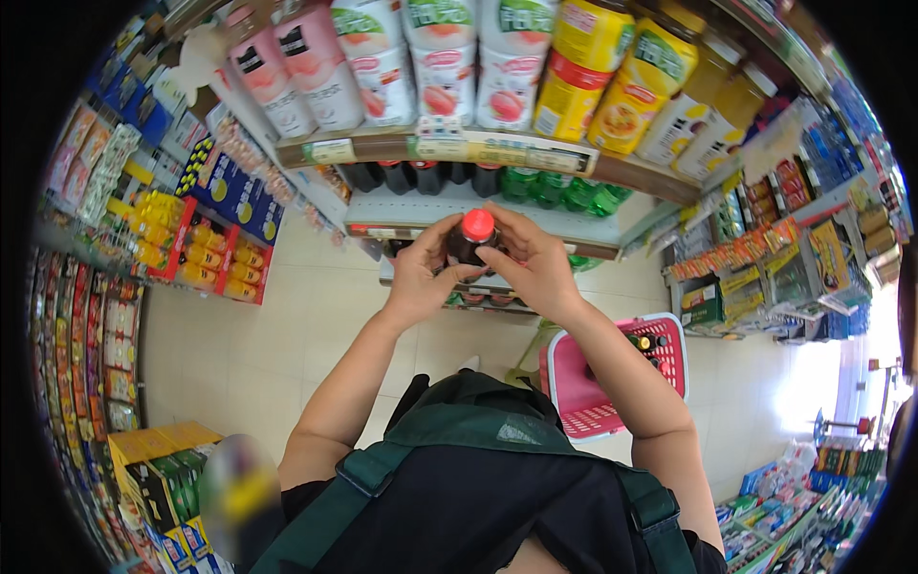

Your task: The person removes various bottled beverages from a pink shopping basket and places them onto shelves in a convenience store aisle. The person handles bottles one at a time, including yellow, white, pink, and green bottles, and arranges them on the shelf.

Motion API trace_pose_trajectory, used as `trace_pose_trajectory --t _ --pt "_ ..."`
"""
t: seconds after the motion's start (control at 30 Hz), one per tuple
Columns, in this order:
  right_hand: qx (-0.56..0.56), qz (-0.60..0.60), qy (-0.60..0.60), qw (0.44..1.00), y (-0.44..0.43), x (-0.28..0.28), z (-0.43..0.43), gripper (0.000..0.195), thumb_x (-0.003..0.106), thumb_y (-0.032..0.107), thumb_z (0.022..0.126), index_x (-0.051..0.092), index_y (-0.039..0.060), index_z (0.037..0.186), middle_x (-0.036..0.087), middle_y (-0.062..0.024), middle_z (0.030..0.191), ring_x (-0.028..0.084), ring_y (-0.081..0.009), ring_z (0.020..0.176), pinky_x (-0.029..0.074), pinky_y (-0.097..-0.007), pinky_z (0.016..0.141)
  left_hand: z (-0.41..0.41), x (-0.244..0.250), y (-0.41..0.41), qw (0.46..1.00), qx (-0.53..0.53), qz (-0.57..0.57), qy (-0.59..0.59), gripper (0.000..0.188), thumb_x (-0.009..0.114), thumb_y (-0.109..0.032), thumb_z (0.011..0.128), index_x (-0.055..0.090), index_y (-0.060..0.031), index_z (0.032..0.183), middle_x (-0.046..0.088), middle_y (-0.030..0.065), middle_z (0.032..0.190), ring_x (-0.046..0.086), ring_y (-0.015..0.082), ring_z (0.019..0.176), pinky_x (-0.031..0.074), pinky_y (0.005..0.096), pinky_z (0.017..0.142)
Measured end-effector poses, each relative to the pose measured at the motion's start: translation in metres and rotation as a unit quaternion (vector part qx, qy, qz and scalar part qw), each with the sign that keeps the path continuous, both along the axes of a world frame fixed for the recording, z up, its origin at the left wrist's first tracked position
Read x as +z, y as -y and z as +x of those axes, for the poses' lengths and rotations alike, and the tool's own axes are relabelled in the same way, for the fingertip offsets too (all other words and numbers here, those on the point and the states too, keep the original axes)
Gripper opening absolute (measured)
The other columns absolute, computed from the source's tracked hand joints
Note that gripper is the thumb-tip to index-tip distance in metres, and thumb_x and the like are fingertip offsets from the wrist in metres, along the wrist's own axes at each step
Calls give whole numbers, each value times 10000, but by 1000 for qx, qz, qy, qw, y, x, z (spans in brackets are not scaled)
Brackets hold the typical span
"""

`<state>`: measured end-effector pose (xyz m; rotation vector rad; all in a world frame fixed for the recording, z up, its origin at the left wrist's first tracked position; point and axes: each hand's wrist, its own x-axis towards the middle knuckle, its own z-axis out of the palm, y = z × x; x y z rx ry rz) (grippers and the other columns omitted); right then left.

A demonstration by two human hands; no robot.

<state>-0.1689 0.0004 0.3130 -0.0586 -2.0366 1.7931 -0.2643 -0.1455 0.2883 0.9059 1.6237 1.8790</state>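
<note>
Between my two hands is a dark cola bottle with a red cap (478,225). My left hand (423,269) wraps its left side, thumb across the front. On the other side, my right hand (531,262) grips the bottle with its thumb just under the cap. The bottle is held in front of a drinks shelf (466,215), its lower part hidden by my fingers. Behind it on that shelf stand several dark bottles (428,177) at the left and several green bottles (552,188) at the right.
Large juice bottles (441,72) line the shelf above. A pink basket (574,380) holding several bottles is beside my right forearm. Orange drinks in red trays (215,255) stand on the left, and stacked boxes (161,473) at lower left. Racks of packaged goods (774,251) stand at right.
</note>
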Motion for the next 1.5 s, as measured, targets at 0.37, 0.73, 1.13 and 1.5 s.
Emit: trace_pose_trajectory --t 0.37,0.73,1.13,1.5 --pt "90 -111 30 989 76 -34 -144 512 639 95 829 403 -78 1249 570 -166 1108 564 -170 1002 467 -280 853 -108 -13 78 990 120 49 -63 607 594 139 747 371 -3 1294 501 109 1215 504 169 1107 447 288 914" --pt "101 -136 13 986 97 -51 -197 502 618 25 828 389 -65 1266 522 -145 1192 518 -169 1085 433 -282 926 -157 -33 93 987 136 53 -59 591 546 165 753 370 -7 1290 479 110 1232 480 163 1134 425 273 934" --pt "85 -106 47 990 97 -57 -221 457 595 66 859 397 -63 1251 516 -149 1214 507 -174 1103 402 -276 948 -177 -45 90 987 145 63 -19 534 518 141 798 344 20 1288 482 127 1225 500 171 1102 445 280 914" --pt "83 -105 58 989 106 -77 -232 664 569 87 877 169 -25 1395 301 -153 1406 369 -202 1253 313 -286 1017 -188 -59 75 974 212 81 -8 483 540 12 869 336 15 1307 494 107 1234 490 142 1099 416 265 915"
